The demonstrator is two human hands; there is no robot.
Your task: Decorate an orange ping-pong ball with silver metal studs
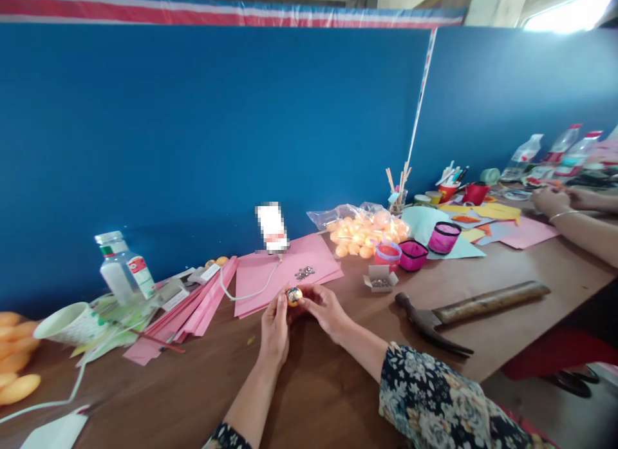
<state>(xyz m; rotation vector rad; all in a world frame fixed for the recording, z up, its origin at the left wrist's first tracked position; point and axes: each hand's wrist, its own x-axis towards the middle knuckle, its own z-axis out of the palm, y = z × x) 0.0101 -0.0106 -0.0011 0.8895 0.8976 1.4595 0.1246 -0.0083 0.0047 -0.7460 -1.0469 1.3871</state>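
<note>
Both my hands meet over the brown table [328, 384] and pinch a small orange ball [293, 296] with shiny studs on it. My left hand [275, 323] grips it from the left, fingers closed. From the right, my right hand [324, 307] holds it with thumb and fingertips. Just beyond the ball lie a few loose metal studs [304, 272] on pink paper [284, 272]. A small open box of studs [381, 280] sits to the right.
A claw hammer [463, 310] lies right of my hands. A bag of orange balls [367, 233], pink cups [444, 236], a phone [273, 228] with white cable, a bottle [123, 268] and a cup [72, 321] line the blue partition. Another person's hands [562, 201] work at far right.
</note>
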